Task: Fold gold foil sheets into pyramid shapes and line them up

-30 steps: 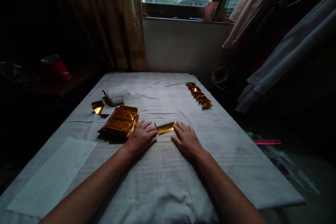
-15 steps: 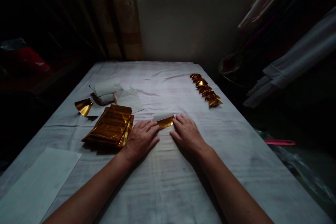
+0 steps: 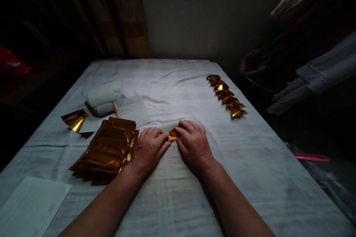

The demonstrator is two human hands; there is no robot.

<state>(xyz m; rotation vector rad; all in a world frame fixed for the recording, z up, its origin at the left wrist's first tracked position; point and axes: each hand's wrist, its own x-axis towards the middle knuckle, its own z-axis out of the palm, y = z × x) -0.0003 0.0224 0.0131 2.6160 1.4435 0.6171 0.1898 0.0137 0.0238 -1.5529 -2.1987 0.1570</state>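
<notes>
Between my two hands lies a sheet of gold foil paper [image 3: 172,133], partly folded, its pale back showing along the far side. My left hand [image 3: 150,145] rests on the table with its fingertips closed on the sheet's left end. The fingers of my right hand [image 3: 193,141] are bent and pinch its right end. Just left of my left hand is a thick stack of gold foil sheets [image 3: 107,148]. Folded gold foil pieces [image 3: 226,96] stand in a row at the table's right side. My fingers partly cover the sheet.
A checked pale cloth [image 3: 178,192] covers the table. Grey-white paper sheets [image 3: 133,109] and a curled gold foil strip [image 3: 75,120] lie at the left, a white sheet [image 3: 35,203] at the front left. Clothes [image 3: 314,77] hang beyond the right edge, near a pink handle [image 3: 311,157].
My right hand has moved slightly left and its fingers have curled in. Less gold shows between my hands, and the sheet now looks bent. The view has tilted down.
</notes>
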